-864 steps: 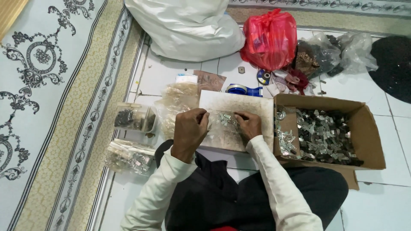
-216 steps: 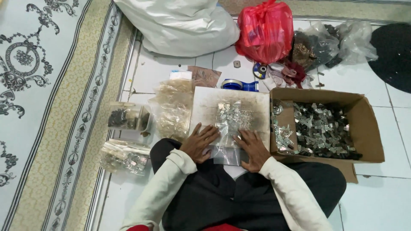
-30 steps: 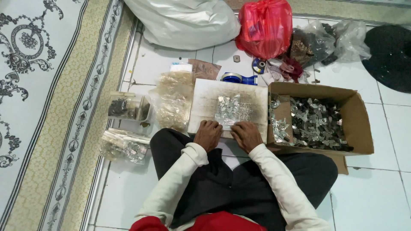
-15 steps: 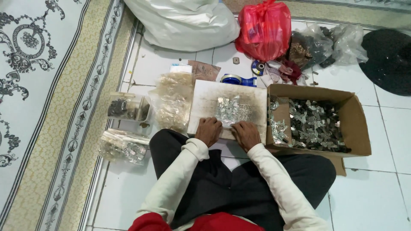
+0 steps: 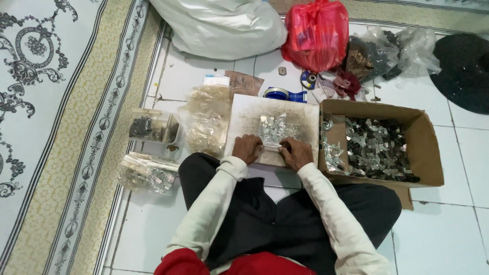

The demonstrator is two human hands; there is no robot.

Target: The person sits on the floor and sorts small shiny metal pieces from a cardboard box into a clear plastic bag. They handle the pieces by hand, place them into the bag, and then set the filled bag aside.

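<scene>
Both my hands — left (image 5: 247, 149), right (image 5: 297, 153) — pinch a clear bag (image 5: 272, 130) of metal bits at the board's (image 5: 244, 114) near edge; filled bags (image 5: 147, 173) lie left, the box (image 5: 428, 147) remains well stocked.

The board (image 5: 275, 130) is off-white with brown smudges, and the small pile of parts (image 5: 272, 127) on it is shiny silver. Right of the board, the cardboard box (image 5: 428, 147) is plain brown and filled with silver and dark grey pieces; behind the board sit a bright red plastic bag (image 5: 318, 35), a white sack (image 5: 224, 25) and a blue tape roll (image 5: 279, 93). Left of the board, the carpet (image 5: 56, 102) is pale blue-white with dark scrollwork and a beige floral border, and the floor (image 5: 448, 224) is white tile.
</scene>
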